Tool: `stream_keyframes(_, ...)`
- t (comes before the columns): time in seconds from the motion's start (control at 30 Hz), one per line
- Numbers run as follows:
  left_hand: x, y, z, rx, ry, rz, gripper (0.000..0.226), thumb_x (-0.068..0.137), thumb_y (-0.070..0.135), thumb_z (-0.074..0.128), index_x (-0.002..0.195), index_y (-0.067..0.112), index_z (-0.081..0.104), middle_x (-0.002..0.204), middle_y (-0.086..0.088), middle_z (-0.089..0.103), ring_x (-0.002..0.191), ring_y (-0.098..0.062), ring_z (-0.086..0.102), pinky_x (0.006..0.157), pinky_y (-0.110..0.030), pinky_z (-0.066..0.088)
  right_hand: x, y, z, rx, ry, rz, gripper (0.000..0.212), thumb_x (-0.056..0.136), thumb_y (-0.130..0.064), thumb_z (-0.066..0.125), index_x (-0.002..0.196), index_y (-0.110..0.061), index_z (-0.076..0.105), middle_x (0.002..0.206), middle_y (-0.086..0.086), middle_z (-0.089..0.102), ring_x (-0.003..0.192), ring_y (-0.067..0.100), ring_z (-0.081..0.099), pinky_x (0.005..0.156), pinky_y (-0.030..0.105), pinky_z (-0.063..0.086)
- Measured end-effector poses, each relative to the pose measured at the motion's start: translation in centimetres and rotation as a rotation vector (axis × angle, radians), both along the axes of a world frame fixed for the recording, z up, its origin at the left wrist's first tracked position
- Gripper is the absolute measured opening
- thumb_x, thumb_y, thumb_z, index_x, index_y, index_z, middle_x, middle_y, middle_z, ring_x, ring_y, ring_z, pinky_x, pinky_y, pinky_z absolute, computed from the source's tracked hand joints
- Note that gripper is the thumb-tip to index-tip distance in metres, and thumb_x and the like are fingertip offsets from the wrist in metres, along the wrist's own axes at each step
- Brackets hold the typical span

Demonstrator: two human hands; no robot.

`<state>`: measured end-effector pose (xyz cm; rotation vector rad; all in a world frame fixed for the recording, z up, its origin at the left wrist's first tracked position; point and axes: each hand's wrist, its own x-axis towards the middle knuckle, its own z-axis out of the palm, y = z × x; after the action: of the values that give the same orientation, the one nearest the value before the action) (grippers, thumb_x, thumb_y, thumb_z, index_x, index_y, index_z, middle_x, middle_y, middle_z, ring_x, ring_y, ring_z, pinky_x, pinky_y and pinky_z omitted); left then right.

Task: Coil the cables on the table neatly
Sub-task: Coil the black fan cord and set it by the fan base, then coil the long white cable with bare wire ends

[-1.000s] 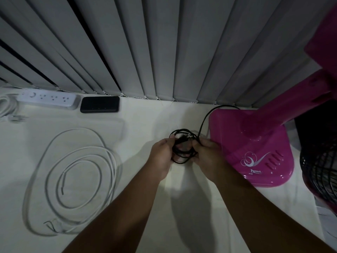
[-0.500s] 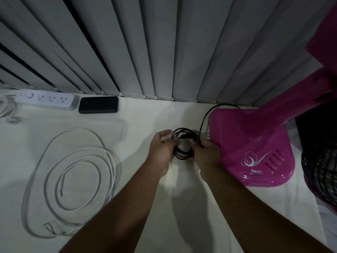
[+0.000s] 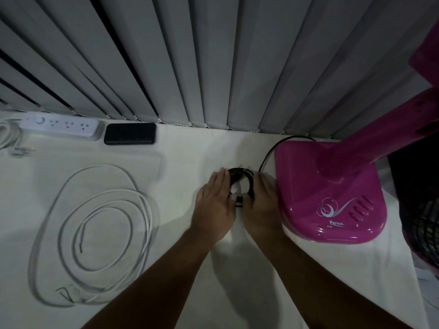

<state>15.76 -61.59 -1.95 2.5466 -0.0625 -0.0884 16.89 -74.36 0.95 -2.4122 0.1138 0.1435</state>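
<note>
Hands flanked the black cable coil (image 3: 241, 186) just left of the fan base (image 3: 330, 198), and I laid left hand (image 3: 215, 205) and right hand (image 3: 262, 205) flat-fingered, gripping nothing, apparently to keep its loops compact.

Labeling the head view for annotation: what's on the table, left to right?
White cable coil → left hand → black cable coil → right hand → pink fan base. The power strip and black box at the back overlap the white coil's span, so they are left out.
</note>
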Motion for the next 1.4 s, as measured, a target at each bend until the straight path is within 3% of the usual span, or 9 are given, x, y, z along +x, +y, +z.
stream_keyframes(0.07, -0.3, 0.4, -0.7, 0.087, 0.02, -0.04, 0.061, 0.104, 0.035, 0.033, 0.159, 0.013, 0.018, 0.167, -0.004, 0.016, 0.155, -0.021, 0.011, 0.12, -0.037, 0.014, -0.4, -0.4, -0.7, -0.076, 0.026, 0.112, 0.061, 0.1, -0.006, 0.051, 0.156, -0.001, 0.026, 0.164, 0.016, 0.027, 0.154, 0.025, 0.019, 0.121, 0.019, 0.0)
stream_keyframes(0.13, -0.3, 0.8, -0.9, 0.157, 0.03, -0.08, 0.063, 0.104, 0.037, 0.031, 0.159, 0.013, 0.013, 0.168, -0.004, 0.011, 0.155, -0.021, 0.007, 0.122, -0.037, 0.013, -0.5, -0.8, -1.5, -0.199, 0.045, 0.186, 0.063, 0.104, -0.016, 0.045, 0.158, -0.004, 0.016, 0.168, 0.013, 0.015, 0.156, 0.022, 0.009, 0.12, 0.02, -0.006)
stream_keyframes(0.37, 0.3, 1.0, 0.5, 0.171, 0.102, -0.103, 0.064, 0.104, 0.034, 0.032, 0.16, 0.014, 0.008, 0.169, -0.004, 0.007, 0.156, -0.021, 0.004, 0.123, -0.037, 0.01, -0.3, -0.7, -1.0, -0.305, 0.122, 0.228, 0.066, 0.104, -0.017, 0.041, 0.16, -0.005, 0.008, 0.17, 0.013, 0.007, 0.157, 0.024, 0.001, 0.127, 0.035, -0.001)
stream_keyframes(0.6, -3.2, 2.6, 3.5, 0.171, 0.08, -0.03, 0.06, 0.104, 0.035, 0.026, 0.16, 0.017, 0.01, 0.169, -0.002, 0.008, 0.155, -0.018, 0.001, 0.122, -0.035, 0.003, -3.6, -1.5, 1.5, -0.51, -0.007, 0.389, 0.062, 0.103, -0.026, 0.037, 0.159, -0.008, 0.019, 0.168, 0.012, 0.017, 0.156, 0.028, 0.011, 0.126, 0.046, 0.002)
stream_keyframes(0.7, -6.0, 3.3, 4.5, 0.184, 0.077, 0.035, 0.059, 0.105, 0.036, 0.026, 0.16, 0.018, 0.012, 0.169, 0.0, 0.009, 0.155, -0.017, 0.0, 0.122, -0.034, 0.001, -4.9, -0.9, 2.6, -0.525, -0.013, 0.451, 0.062, 0.105, -0.035, 0.029, 0.161, -0.015, 0.014, 0.17, 0.006, 0.011, 0.157, 0.023, 0.007, 0.125, 0.046, 0.001)
stream_keyframes(0.97, -13.4, 7.1, 5.8, 0.227, 0.07, 0.214, 0.057, 0.104, 0.037, 0.027, 0.158, 0.017, 0.022, 0.167, -0.002, 0.02, 0.155, -0.019, 0.011, 0.123, -0.038, 0.01, -8.9, 3.1, 3.6, -0.469, -0.028, 0.579, 0.061, 0.104, -0.04, 0.031, 0.16, -0.019, 0.017, 0.17, 0.004, 0.015, 0.156, 0.022, 0.008, 0.125, 0.044, 0.008)
stream_keyframes(1.17, -18.3, 15.3, 4.5, 0.218, 0.054, 0.274, 0.057, 0.103, 0.039, 0.031, 0.155, 0.015, 0.033, 0.163, -0.005, 0.031, 0.153, -0.021, 0.02, 0.123, -0.037, 0.016, -12.6, 9.5, 3.4, -0.459, -0.01, 0.6, 0.063, 0.103, -0.044, 0.034, 0.16, -0.023, 0.018, 0.169, 0.004, 0.017, 0.155, 0.022, 0.013, 0.125, 0.041, 0.009)
stream_keyframes(1.3, -21.7, 21.7, 2.9, 0.103, 0.063, 0.136, 0.057, 0.097, 0.036, 0.047, 0.147, 0.011, 0.045, 0.153, -0.011, 0.045, 0.144, -0.027, 0.037, 0.121, -0.035, 0.022, -14.6, 15.4, 3.1, -0.418, 0.05, 0.535, 0.062, 0.101, -0.044, 0.043, 0.157, -0.023, 0.028, 0.165, 0.006, 0.024, 0.149, 0.026, 0.025, 0.118, 0.04, 0.027)
stream_keyframes(1.4, -23.6, 25.0, 1.7, 0.013, 0.051, -0.057, 0.055, 0.084, 0.025, 0.066, 0.136, 0.008, 0.059, 0.143, -0.018, 0.052, 0.133, -0.036, 0.048, 0.115, -0.036, 0.027, -16.0, 19.1, 2.8, -0.326, 0.142, 0.433, 0.06, 0.099, -0.031, 0.052, 0.155, -0.019, 0.034, 0.161, 0.01, 0.027, 0.145, 0.029, 0.028, 0.114, 0.038, 0.032)
